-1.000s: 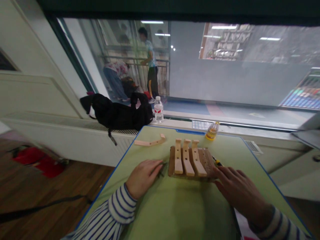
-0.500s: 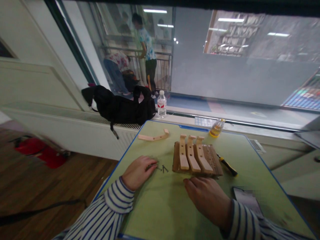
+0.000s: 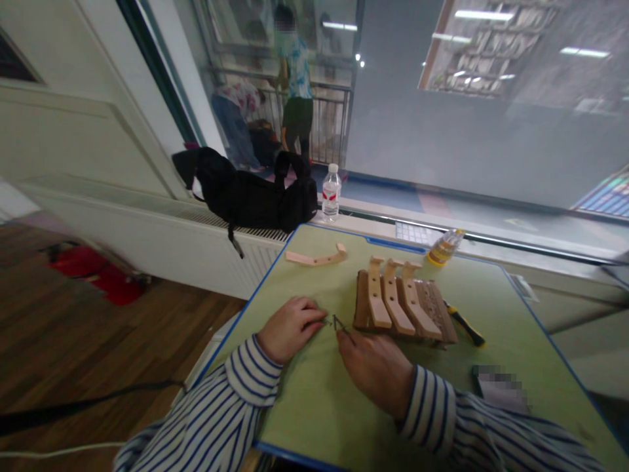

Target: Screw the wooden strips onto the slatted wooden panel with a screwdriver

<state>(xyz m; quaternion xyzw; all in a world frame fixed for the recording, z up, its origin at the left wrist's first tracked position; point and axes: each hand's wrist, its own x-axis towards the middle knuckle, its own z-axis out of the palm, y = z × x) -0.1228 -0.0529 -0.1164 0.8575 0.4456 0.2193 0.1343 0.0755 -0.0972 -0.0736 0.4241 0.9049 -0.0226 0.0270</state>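
Observation:
My left hand (image 3: 289,324) rests on the green table (image 3: 314,400), its fingers curled together and their tips on a few small dark screws (image 3: 335,322). My right hand (image 3: 376,367) lies just right of it, back up, with its fingertips pinched at one of those screws. Right behind both hands lies a brown wooden rack (image 3: 435,308) with three pale wooden hooks (image 3: 393,303) on it. A loose fourth hook (image 3: 317,257) lies farther back on the left.
A yellow-handled screwdriver (image 3: 466,326) lies right of the rack, a blurred phone (image 3: 500,388) near the right edge, a small yellow bottle (image 3: 445,248) at the back. A water bottle (image 3: 331,193) and black bag (image 3: 250,195) sit on the radiator ledge. Two people stand beyond the window.
My right hand has come from the rack's right end, leftward along its front, to the screws by my left hand. The camera has turned slightly left.

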